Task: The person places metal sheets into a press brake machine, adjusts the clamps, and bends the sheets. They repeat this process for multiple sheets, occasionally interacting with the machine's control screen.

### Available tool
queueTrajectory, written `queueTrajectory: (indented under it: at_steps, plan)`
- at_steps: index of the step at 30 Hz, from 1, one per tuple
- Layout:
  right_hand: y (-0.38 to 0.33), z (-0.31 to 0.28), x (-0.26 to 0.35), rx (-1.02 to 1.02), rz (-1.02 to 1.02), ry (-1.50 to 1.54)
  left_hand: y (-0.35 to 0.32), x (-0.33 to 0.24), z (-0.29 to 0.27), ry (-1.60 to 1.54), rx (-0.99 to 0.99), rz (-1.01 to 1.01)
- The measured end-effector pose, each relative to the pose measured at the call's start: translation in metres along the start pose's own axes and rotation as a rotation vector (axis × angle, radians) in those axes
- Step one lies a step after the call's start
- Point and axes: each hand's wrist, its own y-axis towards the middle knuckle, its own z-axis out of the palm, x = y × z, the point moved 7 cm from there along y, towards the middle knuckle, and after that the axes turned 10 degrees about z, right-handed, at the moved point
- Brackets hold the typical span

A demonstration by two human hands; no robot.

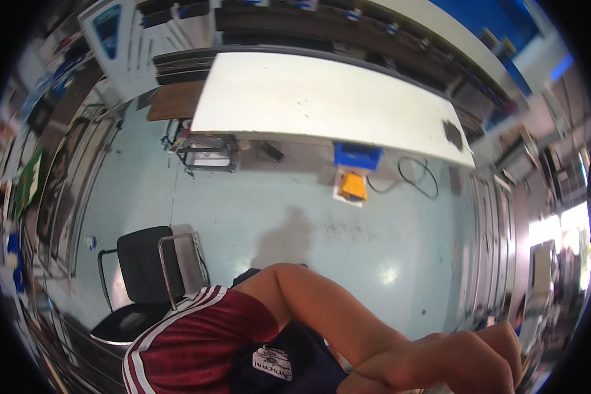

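Note:
From a maroon sleeve with white stripes [197, 341], my left arm bends at the elbow and crosses in front of my body to the lower right. At its end my left hand [463, 361] is raised close to the camera, its fingers curled closed. Whether anything is inside them is hidden. A further patch of skin [361, 382] shows below the wrist at the lower edge; I cannot tell which part of me it is. My right hand cannot be made out. The dark shirt front [302, 361] bears a light patch. Neither the table nor the chair is touched by my left hand.
A long white-topped table [308, 98] stands ahead. Under its front edge are a blue bin [358, 156], a yellow foot pedal-like object [353, 186] and a looped cable [417, 190]. A black chair [144, 269] stands at left, a low wheeled cart [207, 157] beyond it. Racks line both sides.

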Motion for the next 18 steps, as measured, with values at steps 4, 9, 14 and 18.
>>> queueTrajectory:
  at_steps: [4, 9, 14, 18]
  plan:
    - [0.283, -0.187, -0.093, -0.252, 0.021, -0.766, 0.063, 0.006, -0.055, 0.144, 0.094, 0.131]
    - [0.521, -0.222, -0.058, -0.368, -0.044, -1.065, 0.124, -0.006, -0.123, 0.324, 0.183, 0.225]
    - [0.604, -0.017, 0.008, 0.073, -0.588, -0.954, 0.161, -0.039, -0.313, 1.140, 0.558, -0.067]
    - [0.644, 0.142, 0.039, 0.248, -0.602, -1.081, 0.195, -0.184, -0.525, 2.382, 0.505, -0.273]
